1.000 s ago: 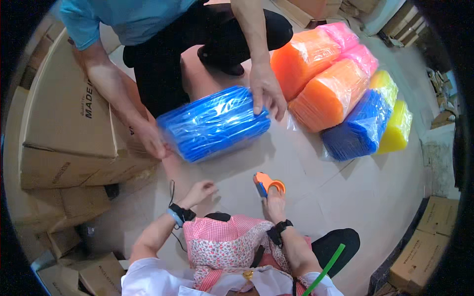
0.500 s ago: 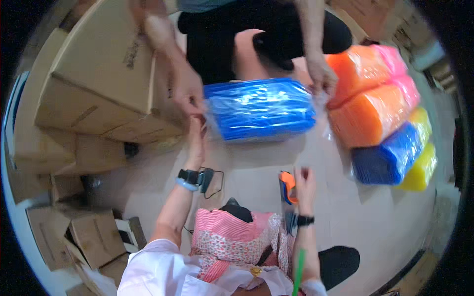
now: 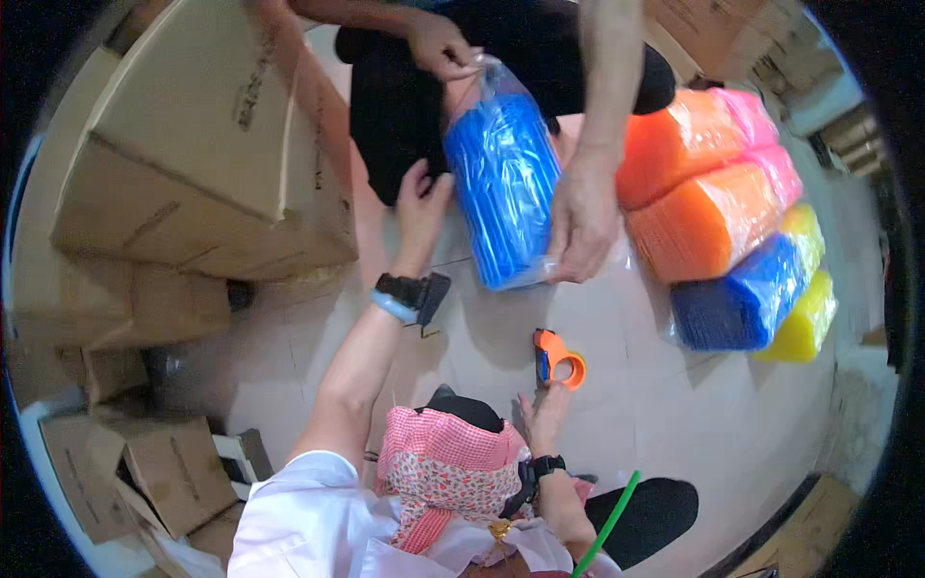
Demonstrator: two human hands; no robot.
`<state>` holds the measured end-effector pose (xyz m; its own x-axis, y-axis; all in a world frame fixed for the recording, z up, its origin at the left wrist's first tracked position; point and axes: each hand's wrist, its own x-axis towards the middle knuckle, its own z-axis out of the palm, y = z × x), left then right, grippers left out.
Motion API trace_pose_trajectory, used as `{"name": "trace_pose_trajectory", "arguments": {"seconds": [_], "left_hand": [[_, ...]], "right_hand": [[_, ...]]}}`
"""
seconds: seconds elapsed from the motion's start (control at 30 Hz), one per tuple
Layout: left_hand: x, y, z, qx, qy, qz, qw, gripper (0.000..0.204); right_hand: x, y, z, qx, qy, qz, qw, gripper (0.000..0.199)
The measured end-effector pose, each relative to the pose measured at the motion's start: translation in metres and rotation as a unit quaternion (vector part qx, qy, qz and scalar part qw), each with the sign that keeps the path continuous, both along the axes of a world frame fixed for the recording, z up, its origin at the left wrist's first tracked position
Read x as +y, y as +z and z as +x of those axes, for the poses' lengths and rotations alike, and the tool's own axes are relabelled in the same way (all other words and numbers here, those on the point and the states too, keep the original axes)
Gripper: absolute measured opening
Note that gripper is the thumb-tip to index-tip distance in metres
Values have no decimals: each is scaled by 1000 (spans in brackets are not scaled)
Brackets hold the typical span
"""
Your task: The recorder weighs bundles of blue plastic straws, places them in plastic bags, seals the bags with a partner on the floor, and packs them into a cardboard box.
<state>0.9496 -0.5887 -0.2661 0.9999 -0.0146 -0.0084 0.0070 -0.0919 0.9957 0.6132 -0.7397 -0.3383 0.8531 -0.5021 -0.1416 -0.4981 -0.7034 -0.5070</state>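
A bundle of blue plastic pieces in a clear bag (image 3: 503, 188) tilts upright over the floor ahead of me. A co-worker pinches the bag's gathered top with one hand (image 3: 445, 48) and grips its lower corner with the other hand (image 3: 583, 217). My left hand (image 3: 424, 212) is raised just left of the bundle, thumb and fingers apart, holding nothing. Near my lap, my right hand (image 3: 546, 414) is beside an orange tape dispenser (image 3: 562, 361). Its thumb is spread from the fingers, which reach the dispenser's near edge; whether they touch it is unclear.
A large cardboard box (image 3: 193, 144) stands at the left, with smaller boxes (image 3: 178, 472) nearer me. Wrapped orange bundles (image 3: 689, 226), a blue one (image 3: 737, 303) and yellow ones (image 3: 809, 313) lie at the right. A green strip (image 3: 609, 520) crosses the lower edge.
The co-worker has turned the blue bundle from lying crosswise to tilted upright. My left hand has drawn slightly right and upward; my right hand has moved left and toward me, below the tape dispenser.
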Motion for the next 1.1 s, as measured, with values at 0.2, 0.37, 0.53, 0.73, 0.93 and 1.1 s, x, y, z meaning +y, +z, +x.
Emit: {"name": "trace_pose_trajectory", "arguments": {"seconds": [0.2, 0.37, 0.53, 0.73, 0.93, 1.1], "left_hand": [[5, 21, -63, -10, -51, -90, 995, 70], [-15, 7, -110, -118, -156, 75, 978, 80], [-45, 17, -115, -281, -127, 204, 929, 87], [-58, 13, -70, -348, -113, 332, 870, 91], [-61, 36, -20, -346, -179, 384, 837, 76], [-66, 46, -3, -389, -173, 358, 831, 65]], "right_hand": [[-12, -13, 0, -2, -32, -30, 999, 54], [-35, -19, 14, 61, 2, -67, 996, 49], [-40, -32, 21, 103, 25, -119, 987, 35], [-43, -39, 24, 129, 46, -72, 988, 34], [-56, -39, 19, 94, 32, 13, 995, 40], [-67, -18, 25, 60, -13, 85, 994, 46]]}}
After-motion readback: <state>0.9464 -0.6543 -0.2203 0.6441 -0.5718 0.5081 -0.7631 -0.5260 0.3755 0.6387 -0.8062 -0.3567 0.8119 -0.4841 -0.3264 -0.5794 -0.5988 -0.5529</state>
